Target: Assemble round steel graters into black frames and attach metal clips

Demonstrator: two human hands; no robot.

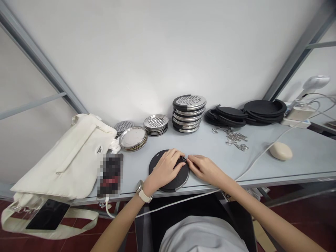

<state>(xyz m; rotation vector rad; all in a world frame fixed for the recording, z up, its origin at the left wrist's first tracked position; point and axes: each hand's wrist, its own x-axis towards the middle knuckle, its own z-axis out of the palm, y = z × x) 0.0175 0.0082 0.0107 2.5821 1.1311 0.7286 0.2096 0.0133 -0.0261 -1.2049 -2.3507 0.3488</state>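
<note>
A black round holder [170, 181] lies flat near the front edge of the table, a thin silver rim showing at its lower right. Over it rests my left hand [168, 168], fingers bent and gripping it, with the thumb and forefinger close to a small metal clasp [184, 159] at the right edge. From the right, my right hand [202, 168] pinches at that clasp with its fingertips. The clasp is partly covered by the fingers. Several loose metal clasps [236, 136] lie in a pile behind my right hand.
Behind stand round graters in black holders [189, 113], grater discs [155, 122] and plain metal discs [133, 137]. Black holders [265, 111] are stacked back right. A white bag [63, 157] and blurred phone [110, 175] lie left. A white cable [256, 159] passes a cream oval object [280, 151].
</note>
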